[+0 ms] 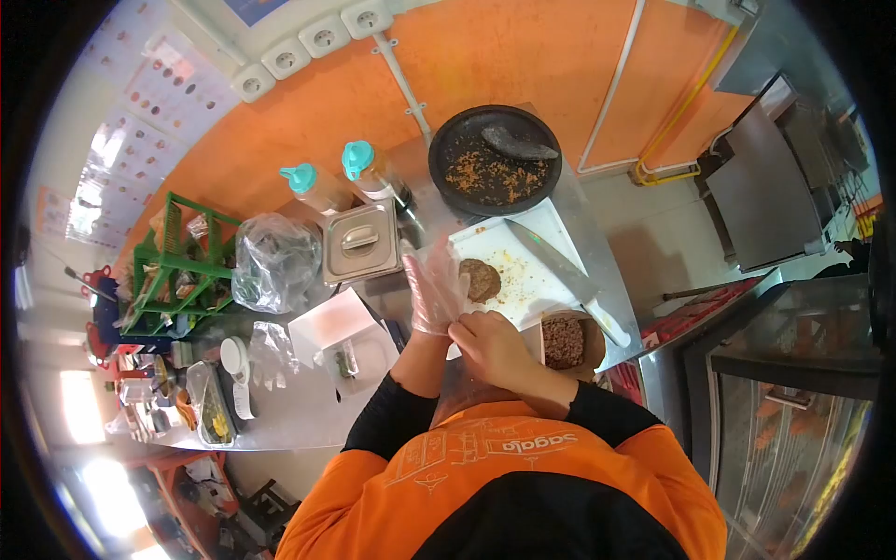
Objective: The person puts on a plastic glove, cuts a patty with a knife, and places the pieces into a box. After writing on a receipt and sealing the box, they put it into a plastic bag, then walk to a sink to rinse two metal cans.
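Clear plastic glove [431, 315] covers our left hand [437, 291], which is raised over the worktop [299, 418] with its fingers extended and nothing visible in its grasp. Our bare right hand [495, 347] is bent in at the left wrist, fingertips closed on the glove's loose cuff. The film looks feather-light, limp and slightly clingy; we judge that it could tear under a sharp tug, so the cuff by the wrist is the sound place to pinch it.

Just beside both hands, a round brown patty [483, 281] lies flat on a white tray [534, 297] scattered with crumbs. It looks light yet fairly dense, rough on top and perhaps crumbly at the edge, so we would support it from below or hold it gently around the rim. A large knife [553, 259] lies across the tray's far side, its pale handle angled back towards us. At our right, a box [595, 347] holds loose brown grains [563, 340]. Beyond the tray sits a dark, heavy-looking mortar [446, 189] with a pestle [519, 145] and orange-brown bits inside. To our left are a lidded metal container [361, 240] and an open white carton [325, 319].
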{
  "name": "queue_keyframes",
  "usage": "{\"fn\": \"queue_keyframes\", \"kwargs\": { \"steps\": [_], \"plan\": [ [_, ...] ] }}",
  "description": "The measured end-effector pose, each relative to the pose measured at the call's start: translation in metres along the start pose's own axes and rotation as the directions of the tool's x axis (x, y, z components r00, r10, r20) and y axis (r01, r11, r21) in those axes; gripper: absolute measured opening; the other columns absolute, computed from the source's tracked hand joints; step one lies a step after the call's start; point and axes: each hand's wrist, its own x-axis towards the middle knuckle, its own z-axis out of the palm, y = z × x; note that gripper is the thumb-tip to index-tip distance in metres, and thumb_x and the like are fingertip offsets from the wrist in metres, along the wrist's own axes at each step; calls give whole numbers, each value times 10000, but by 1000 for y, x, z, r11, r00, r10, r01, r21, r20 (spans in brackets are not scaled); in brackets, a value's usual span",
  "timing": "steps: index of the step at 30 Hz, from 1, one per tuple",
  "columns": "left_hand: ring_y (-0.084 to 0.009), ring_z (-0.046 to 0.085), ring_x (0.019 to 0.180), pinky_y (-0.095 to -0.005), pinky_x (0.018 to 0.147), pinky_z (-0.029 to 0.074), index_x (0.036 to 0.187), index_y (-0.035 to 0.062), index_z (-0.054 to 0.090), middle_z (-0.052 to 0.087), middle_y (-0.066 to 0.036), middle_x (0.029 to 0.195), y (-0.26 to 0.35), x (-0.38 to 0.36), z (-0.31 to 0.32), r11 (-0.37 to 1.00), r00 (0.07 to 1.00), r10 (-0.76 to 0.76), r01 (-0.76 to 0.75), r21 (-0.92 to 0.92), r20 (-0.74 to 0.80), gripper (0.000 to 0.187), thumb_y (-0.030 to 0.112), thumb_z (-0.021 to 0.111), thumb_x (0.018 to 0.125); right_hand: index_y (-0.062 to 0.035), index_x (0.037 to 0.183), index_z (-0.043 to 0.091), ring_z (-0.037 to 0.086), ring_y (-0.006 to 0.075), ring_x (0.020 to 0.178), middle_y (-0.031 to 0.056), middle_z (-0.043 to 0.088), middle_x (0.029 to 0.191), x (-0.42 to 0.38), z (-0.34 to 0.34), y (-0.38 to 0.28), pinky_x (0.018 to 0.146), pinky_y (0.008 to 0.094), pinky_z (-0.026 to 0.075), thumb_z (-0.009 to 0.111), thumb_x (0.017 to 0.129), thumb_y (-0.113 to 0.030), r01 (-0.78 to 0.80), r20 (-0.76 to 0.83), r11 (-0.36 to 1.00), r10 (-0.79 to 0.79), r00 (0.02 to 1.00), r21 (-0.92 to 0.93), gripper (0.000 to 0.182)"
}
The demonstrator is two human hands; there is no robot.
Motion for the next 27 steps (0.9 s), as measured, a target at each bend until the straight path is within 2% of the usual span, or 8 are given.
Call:
{"fn": "queue_keyframes", "kwargs": {
  "steps": [4, 6, 7, 8, 13, 16, 22, 27],
  "plan": [
    [-355, 97, 1552, -523, 1242, 70, 1543, 133, 384, 211, -144, 1669, -14, 8, -19, 976, 990, 131, -138, 167, 53, 983, 830, 475, 855, -76, 1020, 620, 628, 320, 848, 91, 621, 864, -6, -2, 2, 742, 432, 485, 661, 850, -151, -37, 115, 993, 23, 993, 115, 190],
    [-386, 150, 1532, -531, 1233, 131, 1515, 114, 415, 240, -170, 1649, -25, 28, -45, 335, 955, 243, -248, 909, 171, 907, 707, 598, 854, -67, 1001, 631, 640, 328, 848, 106, 641, 879, -9, -28, 10, 746, 423, 503, 658, 895, -172, -77, 83, 978, 62, 995, 195, 152],
    [-402, 177, 1522, -536, 1229, 161, 1501, 104, 431, 255, -182, 1639, -29, 34, -53, -171, 936, 240, -220, 960, 257, 875, 646, 659, 854, -63, 992, 637, 646, 332, 849, 113, 651, 886, -13, -47, 16, 747, 418, 512, 656, 917, -183, -95, 68, 967, 81, 994, 235, 144],
    [-434, 256, 1475, -535, 1207, 237, 1471, 82, 461, 329, -196, 1587, -27, 21, -40, -405, 899, 238, -252, 879, 367, 835, 425, 795, 787, -52, 982, 637, 646, 336, 843, 122, 653, 899, -19, -70, 18, 751, 416, 517, 652, 931, -183, -271, 34, 937, 271, 962, 221, 142],
    [-422, 362, 1402, -474, 1194, 286, 1452, 66, 468, 445, -225, 1469, -54, 39, -77, -340, 864, 142, -416, 844, 483, 886, 272, 870, 690, -29, 1031, 610, 649, 332, 883, 142, 644, 951, -93, -127, 108, 771, 403, 523, 661, 920, -108, -681, -159, 724, 690, 707, 113, 145],
    [-409, 393, 1386, -467, 1188, 293, 1459, 51, 449, 472, -230, 1441, -59, 50, -80, -278, 889, 125, -394, 876, 440, 914, 266, 878, 682, -20, 1114, 577, 629, 343, 995, 164, 624, 1050, -158, -114, 160, 829, 408, 514, 706, 868, -83, -599, -156, 778, 578, 801, -191, 285],
    [-419, 458, 1324, -473, 1167, 326, 1457, 17, 426, 515, -242, 1389, -48, 58, -72, -301, 876, 83, -432, 850, 474, 945, 241, 890, 665, -9, 1168, 543, 583, 426, 1066, 221, 596, 1130, -176, -86, 161, 935, 461, 477, 758, 767, 2, -556, -167, 824, 567, 807, 108, 456],
    [-428, 483, 1288, -458, 1143, 374, 1449, 18, 432, 530, -247, 1356, -40, 52, -57, -241, 815, 103, -536, 809, 570, 842, 105, 799, 696, -3, 1193, 524, 576, 438, 1070, 228, 598, 1140, -182, -71, 166, 933, 467, 477, 743, 744, 40, -562, -149, 823, 548, 823, -78, 502]
  ]
}}
